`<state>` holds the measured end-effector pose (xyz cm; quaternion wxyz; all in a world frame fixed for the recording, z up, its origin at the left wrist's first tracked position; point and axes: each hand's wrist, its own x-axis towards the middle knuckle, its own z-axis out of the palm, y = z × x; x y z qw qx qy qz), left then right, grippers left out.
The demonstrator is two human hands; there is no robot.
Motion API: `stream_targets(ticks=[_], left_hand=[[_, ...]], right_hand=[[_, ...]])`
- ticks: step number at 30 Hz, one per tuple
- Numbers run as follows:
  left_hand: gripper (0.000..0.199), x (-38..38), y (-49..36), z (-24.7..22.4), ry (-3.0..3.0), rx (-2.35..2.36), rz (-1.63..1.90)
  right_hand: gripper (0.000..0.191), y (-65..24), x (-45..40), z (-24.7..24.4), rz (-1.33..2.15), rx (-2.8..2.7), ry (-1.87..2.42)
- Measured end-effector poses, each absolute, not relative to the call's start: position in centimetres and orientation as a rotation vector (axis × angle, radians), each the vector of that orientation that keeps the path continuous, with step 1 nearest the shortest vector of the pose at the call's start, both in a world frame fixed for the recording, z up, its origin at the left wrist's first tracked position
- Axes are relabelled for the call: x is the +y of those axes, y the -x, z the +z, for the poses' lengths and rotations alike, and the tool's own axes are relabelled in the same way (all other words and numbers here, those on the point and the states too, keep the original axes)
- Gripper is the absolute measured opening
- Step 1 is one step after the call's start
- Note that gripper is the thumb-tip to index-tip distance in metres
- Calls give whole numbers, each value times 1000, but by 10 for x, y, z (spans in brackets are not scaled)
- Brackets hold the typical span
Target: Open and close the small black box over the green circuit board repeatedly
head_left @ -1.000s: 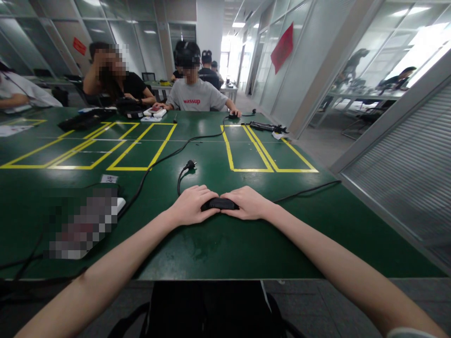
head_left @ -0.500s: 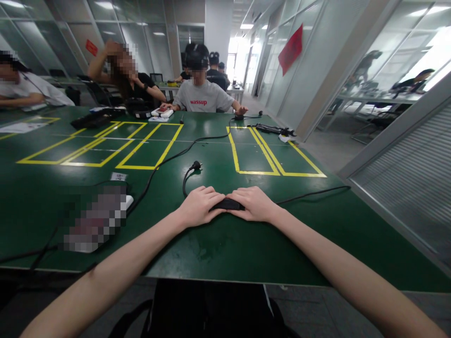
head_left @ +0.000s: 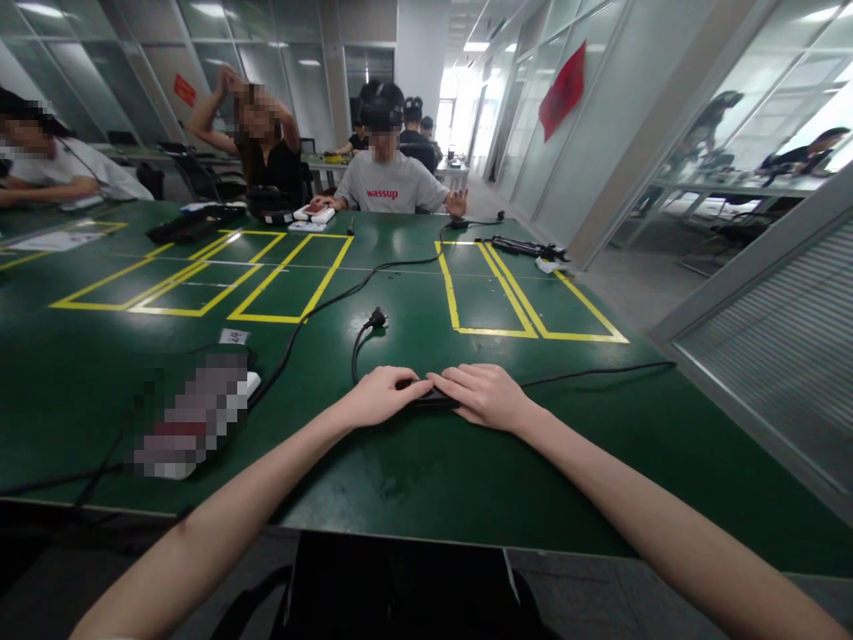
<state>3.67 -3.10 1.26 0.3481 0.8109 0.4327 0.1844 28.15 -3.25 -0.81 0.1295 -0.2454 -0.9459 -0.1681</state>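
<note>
Black block [head_left: 436, 400] held between two bare hands at the near edge of the green bench [head_left: 426, 489].
The left grip [head_left: 379, 396] grasps its left end, thumb on top; the right grip [head_left: 490, 396] grasps its right end, fingers laid over it. A black plug [head_left: 378, 318] lies just beyond the left hand, a thin cable [head_left: 600, 371] to the right, a blurred white-edged device [head_left: 200, 418] to the left; yellow tape outlines [head_left: 454, 298] lie farther off.

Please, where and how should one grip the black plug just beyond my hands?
Take the black plug by its thick body, probably from above: the prongs point right and the cable leaves at the left, bending toward the left hand.
</note>
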Motion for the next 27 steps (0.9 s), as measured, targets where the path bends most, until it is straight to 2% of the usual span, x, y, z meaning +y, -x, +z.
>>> stream_targets(ticks=[3, 8, 12, 21, 25, 27], left_hand=[[41, -27, -35, 10, -1976, 1048, 536], [31, -29, -32, 7, -2106, 1129, 662], [28, -30, -31, 7, -2301, 1160, 637], [31, -32, -30, 9, -2388, 1219, 520], [35, -32, -29, 6, -2393, 1230, 493], [33, -30, -28, 4, -2425, 1229, 555]], right_hand=[[43, -280, -32, -4, -334, -2772, 822], [64, -276, -35, 7, 326, -2679, 928], [36, -274, -34, 2, 642, -2453, 970], [42, -269, -34, -6, 548, -2443, 991], [56, -267, -39, -5, 473, -2563, 991], [54, -265, -39, -6, 462, -2537, 1021]])
